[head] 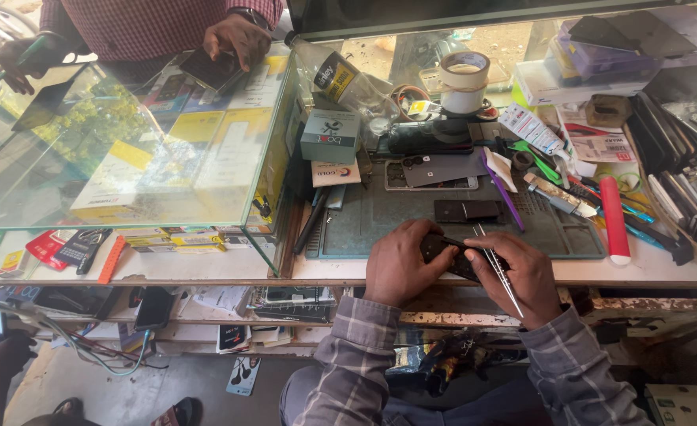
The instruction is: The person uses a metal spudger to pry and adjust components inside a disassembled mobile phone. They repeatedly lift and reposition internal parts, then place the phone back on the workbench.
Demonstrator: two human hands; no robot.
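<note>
My left hand [400,264] and my right hand [522,276] both hold a small black device [453,259] at the near edge of a grey-green work mat [380,221]. Thin metal tweezers [497,268] rest in my right hand too, tips pointing away from me over the device. Most of the device is hidden by my fingers. On the mat beyond my hands lie a flat black part [467,210] and a grey phone back [442,169].
A glass display case [127,134] stands to the left; another person's hand [238,39] rests on a phone on top of it. Tape rolls [464,79], small boxes, a red tube [614,219], tools and phone parts crowd the back and right. A shelf of clutter lies below.
</note>
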